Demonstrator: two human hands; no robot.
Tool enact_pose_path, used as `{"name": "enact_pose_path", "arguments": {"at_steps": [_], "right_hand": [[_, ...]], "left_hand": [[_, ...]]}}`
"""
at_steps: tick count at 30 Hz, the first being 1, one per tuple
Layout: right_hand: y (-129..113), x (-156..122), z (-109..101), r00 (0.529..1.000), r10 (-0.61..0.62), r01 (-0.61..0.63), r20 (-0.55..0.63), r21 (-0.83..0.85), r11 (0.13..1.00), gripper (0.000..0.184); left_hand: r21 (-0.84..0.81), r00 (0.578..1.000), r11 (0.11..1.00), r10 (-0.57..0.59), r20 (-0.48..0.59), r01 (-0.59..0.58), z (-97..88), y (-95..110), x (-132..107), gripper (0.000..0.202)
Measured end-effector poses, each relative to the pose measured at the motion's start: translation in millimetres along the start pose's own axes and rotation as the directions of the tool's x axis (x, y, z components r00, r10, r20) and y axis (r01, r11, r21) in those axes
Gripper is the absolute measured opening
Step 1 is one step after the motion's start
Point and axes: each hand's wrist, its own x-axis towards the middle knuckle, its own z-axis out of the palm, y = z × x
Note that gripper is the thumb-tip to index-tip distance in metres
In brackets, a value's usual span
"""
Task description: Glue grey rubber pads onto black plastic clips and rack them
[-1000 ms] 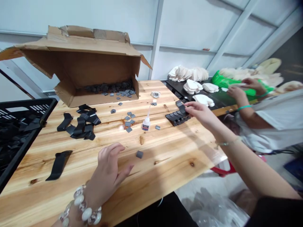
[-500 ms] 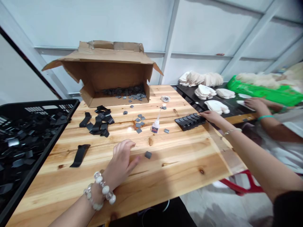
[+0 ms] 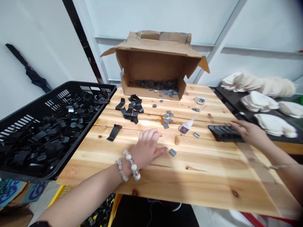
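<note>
My left hand (image 3: 148, 148) is open over the wooden table, thumb stretched towards a small grey square pad (image 3: 172, 152) just beyond its tip. Nothing is in it. At the right, my right hand (image 3: 248, 130) has its fingers over the end of a row of black curved plastic pieces (image 3: 222, 133) lying side by side; its thumb is mostly hidden. A small glue bottle (image 3: 186, 127) with a long thin nozzle lies tilted between my hands, with another grey pad (image 3: 196, 135) beside it. One black curved piece (image 3: 114, 132) lies alone to the left.
A black crate (image 3: 55, 170) full of black pieces stands left. An open cardboard box (image 3: 153, 67) with grey pads sits at the back. Loose black pieces (image 3: 130, 110) and a tape roll (image 3: 200, 100) lie on the table (image 3: 189, 186). White fabric stacks (image 3: 259, 101) are at right.
The view has swung left, bringing more of the crate into sight and the co-worker out of it. My right hand now reaches further over the row of black pieces. My left hand stays open.
</note>
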Motion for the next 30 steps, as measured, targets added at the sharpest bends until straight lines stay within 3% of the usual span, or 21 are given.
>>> {"name": "enact_pose_path", "arguments": {"at_steps": [3, 6, 9, 12, 15, 17, 20, 22, 27, 30], "right_hand": [[-29.9, -9.1, -11.6, 0.998, 0.011, -0.012, 0.054, 0.017, 1.000, 0.027], [-74.5, -22.0, -16.4, 0.993, -0.050, 0.037, 0.104, 0.121, 0.992, 0.023], [-119.0, -33.6, -13.4, 0.950, -0.211, 0.167, 0.231, 0.196, 0.966, 0.021], [-151.2, -45.2, -7.6, 0.942, -0.188, 0.164, 0.279, 0.107, 0.981, 0.025], [-175.5, -60.9, -2.6, 0.932, -0.180, 0.196, 0.315, -0.019, 0.980, 0.044], [-191.3, -70.6, 2.4, 0.903, -0.252, 0.249, 0.349, 0.055, 0.967, 0.044], [-214.7, -76.8, 18.0, 0.847, -0.421, 0.358, 0.326, 0.237, 0.903, 0.033], [-228.6, -74.9, 33.6, 0.832, -0.487, 0.420, 0.267, 0.269, 0.866, 0.025], [-251.3, -64.3, 70.3, 0.855, -0.474, 0.422, 0.208, 0.252, 0.871, 0.019], [-256.5, -59.5, 78.6, 0.870, -0.452, 0.391, 0.197, 0.283, 0.876, 0.021]], "left_hand": [[0.202, 0.988, 0.970, -0.119, -0.101, 0.138, -13.3, -10.7, 1.7, 0.034], [0.423, 0.921, 0.818, -0.344, -0.180, 0.389, -34.0, -31.4, 0.9, 0.036], [0.533, 0.809, 0.642, -0.567, -0.153, 0.551, -52.2, -52.5, -1.3, 0.038], [0.533, 0.782, 0.632, -0.617, -0.092, 0.562, -60.6, -62.1, -2.0, 0.038], [0.519, 0.797, 0.669, -0.603, -0.039, 0.532, -60.2, -55.4, -0.1, 0.034], [0.477, 0.835, 0.735, -0.550, 0.004, 0.482, -55.7, -44.5, 2.4, 0.032], [0.240, 0.929, 0.915, -0.356, 0.102, 0.324, -41.6, -26.9, 6.2, 0.036], [0.049, 0.962, 0.975, -0.220, 0.163, 0.215, -29.1, -18.1, 7.3, 0.040], [-0.171, 0.971, 0.984, 0.001, 0.240, 0.042, -10.1, -14.8, 4.2, 0.044], [-0.155, 0.963, 0.987, -0.007, 0.271, 0.051, -14.6, -21.3, 2.7, 0.049]]}}
